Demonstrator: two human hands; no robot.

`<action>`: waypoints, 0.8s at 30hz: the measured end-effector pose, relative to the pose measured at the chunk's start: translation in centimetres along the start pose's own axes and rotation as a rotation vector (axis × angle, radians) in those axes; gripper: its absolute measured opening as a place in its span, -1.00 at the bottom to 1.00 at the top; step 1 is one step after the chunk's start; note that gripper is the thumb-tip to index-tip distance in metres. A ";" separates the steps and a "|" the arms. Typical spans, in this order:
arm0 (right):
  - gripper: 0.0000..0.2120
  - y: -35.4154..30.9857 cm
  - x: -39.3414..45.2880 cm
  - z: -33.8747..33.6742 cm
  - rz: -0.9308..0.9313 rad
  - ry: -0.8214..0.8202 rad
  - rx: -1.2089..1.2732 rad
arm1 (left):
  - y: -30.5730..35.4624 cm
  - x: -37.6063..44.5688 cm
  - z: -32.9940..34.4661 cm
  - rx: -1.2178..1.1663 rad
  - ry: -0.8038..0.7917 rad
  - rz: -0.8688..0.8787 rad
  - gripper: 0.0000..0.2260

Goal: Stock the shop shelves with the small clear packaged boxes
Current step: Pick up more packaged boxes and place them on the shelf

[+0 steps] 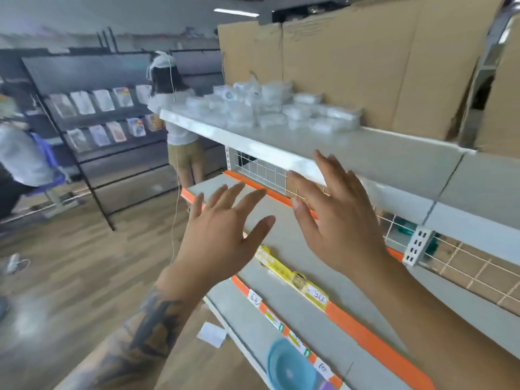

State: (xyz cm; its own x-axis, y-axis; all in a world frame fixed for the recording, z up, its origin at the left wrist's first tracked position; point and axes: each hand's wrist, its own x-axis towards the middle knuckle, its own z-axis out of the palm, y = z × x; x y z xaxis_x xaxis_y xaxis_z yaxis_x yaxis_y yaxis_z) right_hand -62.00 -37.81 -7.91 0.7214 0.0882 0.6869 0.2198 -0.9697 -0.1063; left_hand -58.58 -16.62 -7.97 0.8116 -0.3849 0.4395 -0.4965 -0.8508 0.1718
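Left hand: I am holding my left hand (222,237) flat, fingers spread wide, gripping nothing.
Right hand: my right hand (342,220) is reaching, fingers splayed, empty, beside the top shelf (394,153) edge.
Boxes: the clear boxes (270,109) are lying heaped on that shelf's far end.

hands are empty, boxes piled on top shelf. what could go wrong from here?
1. The clear boxes sit in a loose, uneven heap on the top shelf, some near its far end; a nudge could probably tip some off.
2. Both the left hand and right hand are open and hold nothing, below the heap, so reaching up to it looks awkward.
3. The frame is blurred, so the exact box positions are uncertain.
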 end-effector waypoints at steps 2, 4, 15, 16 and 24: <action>-0.57 0.3 3.5 1.7 0.024 -0.006 -0.011 | -1.7 3.3 -0.2 0.012 0.018 0.016 -0.44; -0.54 0.8 6.5 3.2 0.034 -0.021 -0.034 | -3.3 6.6 -0.1 0.022 0.041 0.030 -0.44; -0.42 2.3 17.7 7.1 0.239 -0.243 -0.115 | -8.8 20.2 3.6 -0.113 0.052 0.083 -0.43; -0.42 2.6 18.8 7.2 0.268 -0.262 -0.124 | -9.2 21.6 3.7 -0.129 0.056 0.098 -0.43; -0.37 6.1 26.5 9.5 0.446 -0.416 -0.242 | -13.5 33.4 4.4 -0.145 0.058 0.265 -0.36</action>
State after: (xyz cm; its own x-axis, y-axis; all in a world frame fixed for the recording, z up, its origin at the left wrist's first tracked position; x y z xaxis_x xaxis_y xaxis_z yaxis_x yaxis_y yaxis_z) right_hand -35.28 -39.22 2.82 0.9137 -0.3008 0.2732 -0.2783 -0.9531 -0.1188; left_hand -23.47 -19.54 0.51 0.6312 -0.5618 0.5348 -0.7307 -0.6619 0.1671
